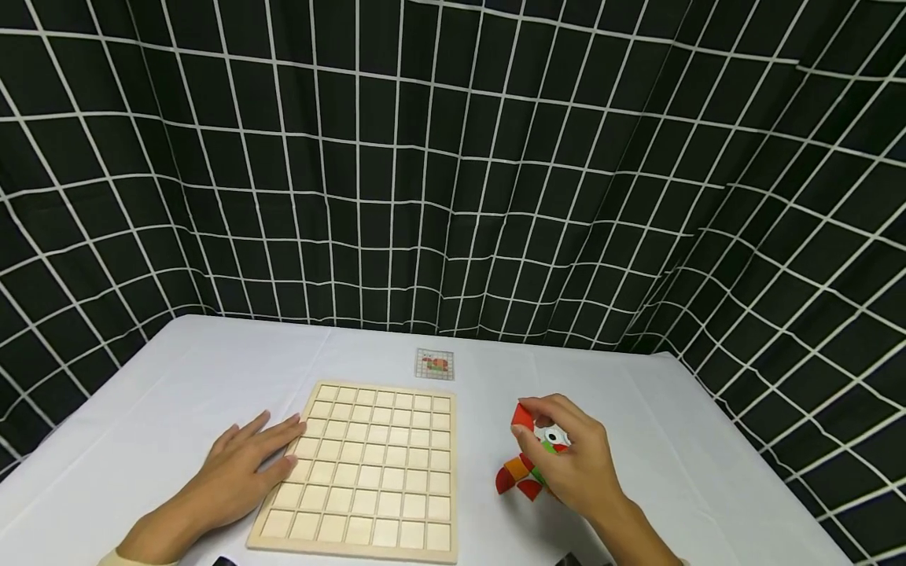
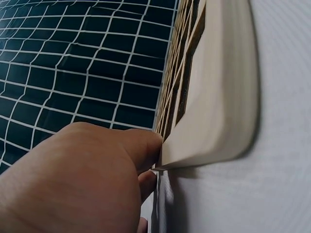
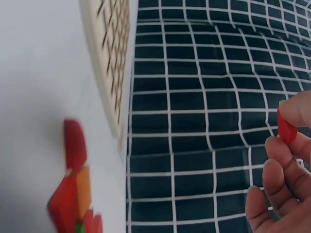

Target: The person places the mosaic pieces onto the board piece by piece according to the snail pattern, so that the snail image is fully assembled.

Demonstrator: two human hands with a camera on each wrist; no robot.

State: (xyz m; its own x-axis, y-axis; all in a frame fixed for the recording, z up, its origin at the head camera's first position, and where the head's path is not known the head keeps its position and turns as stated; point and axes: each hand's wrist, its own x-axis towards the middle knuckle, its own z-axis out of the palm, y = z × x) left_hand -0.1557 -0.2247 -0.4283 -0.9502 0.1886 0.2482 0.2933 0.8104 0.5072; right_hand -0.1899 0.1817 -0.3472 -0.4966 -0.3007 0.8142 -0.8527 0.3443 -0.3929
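A wooden grid board (image 1: 370, 465) lies on the white table, its square recesses bare. My left hand (image 1: 237, 472) rests at its left edge, fingers mostly straight, fingertips and thumb touching the frame. The left wrist view shows the thumb against the board's rounded corner (image 2: 209, 141). Right of the board, my right hand (image 1: 576, 452) pinches a red block (image 1: 522, 417) between thumb and forefinger, above a small pile. The same red block (image 3: 285, 125) shows in the right wrist view. Below it lie red quarter-round pieces (image 1: 505, 480) and an orange block (image 1: 517, 470); the hand partly hides the pile.
A small pattern card (image 1: 435, 365) with a coloured picture on a grid lies behind the board. White cloth covers the table (image 1: 672, 456). A black curtain with white grid lines (image 1: 439, 173) hangs at the back and sides.
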